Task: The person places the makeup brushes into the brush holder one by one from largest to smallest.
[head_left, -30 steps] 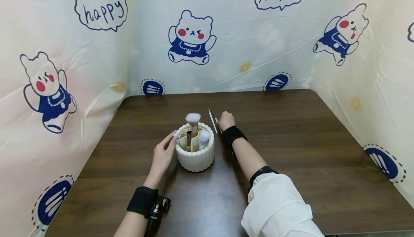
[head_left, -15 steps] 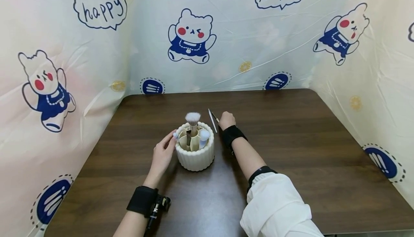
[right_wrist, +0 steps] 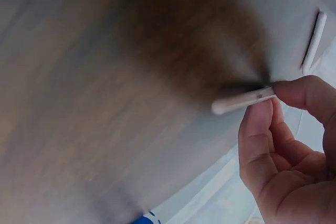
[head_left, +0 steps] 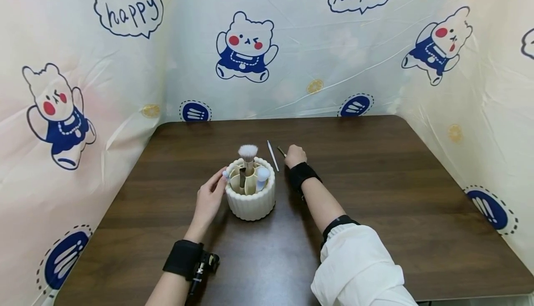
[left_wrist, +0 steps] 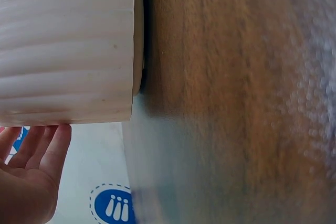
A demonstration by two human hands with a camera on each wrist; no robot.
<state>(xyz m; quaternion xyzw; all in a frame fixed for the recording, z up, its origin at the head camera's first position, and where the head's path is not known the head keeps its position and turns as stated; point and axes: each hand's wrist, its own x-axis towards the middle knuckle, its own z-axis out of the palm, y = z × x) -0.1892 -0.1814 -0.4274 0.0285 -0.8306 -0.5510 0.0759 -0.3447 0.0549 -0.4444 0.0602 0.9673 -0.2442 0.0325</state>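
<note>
A cream ribbed brush holder (head_left: 251, 206) stands upright on the table. In its compartments are a fluffy white-tipped makeup brush (head_left: 248, 152), a dark slim piece (head_left: 243, 177) and a pale blue round-headed tool (head_left: 263, 175); a small pale blue knob (head_left: 226, 175) shows at the left rim. My left hand (head_left: 210, 198) touches the holder's left side, its fingertips (left_wrist: 62, 131) against the ribbed wall in the left wrist view. My right hand (head_left: 295, 156) pinches a slim makeup brush (head_left: 281, 151) between thumb and finger; its pale handle end (right_wrist: 231, 103) shows in the right wrist view.
A thin white stick (head_left: 273, 156) lies on the dark wooden table (head_left: 375, 194) between the holder and my right hand. Printed cloth (head_left: 292, 41) hangs around the table's back and sides.
My right hand has shifted slightly right with the slim brush, widening the gap to the white stick. The brush's dark tip has swung lower. My left hand and the holder look unchanged.
</note>
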